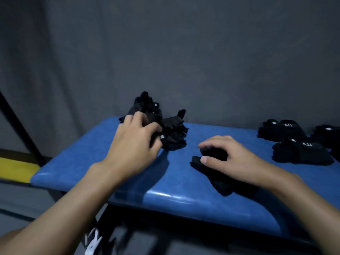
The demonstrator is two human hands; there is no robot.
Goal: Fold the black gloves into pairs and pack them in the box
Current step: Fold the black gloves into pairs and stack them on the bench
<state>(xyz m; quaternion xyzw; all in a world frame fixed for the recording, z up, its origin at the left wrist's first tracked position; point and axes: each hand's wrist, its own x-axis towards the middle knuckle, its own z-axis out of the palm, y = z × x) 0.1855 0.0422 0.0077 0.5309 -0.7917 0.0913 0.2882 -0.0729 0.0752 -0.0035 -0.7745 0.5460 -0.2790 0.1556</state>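
Note:
A loose heap of black gloves (171,129) lies at the back left of the blue padded bench (165,196). My left hand (134,142) reaches into the heap, its fingers curled round a glove at the heap's near edge. One black glove (215,173) lies flat in the middle of the bench. My right hand (230,157) rests on top of it, fingers and thumb curled round its bunched end. Folded black glove pairs with white "5.11" labels (301,151) are stacked at the right. No box is in view.
A grey fabric backdrop (184,52) hangs right behind the bench. A black slanted frame bar (20,126) and a yellow strip (16,169) are at the far left. A white and dark shoe (93,242) shows on the floor below the bench's front edge.

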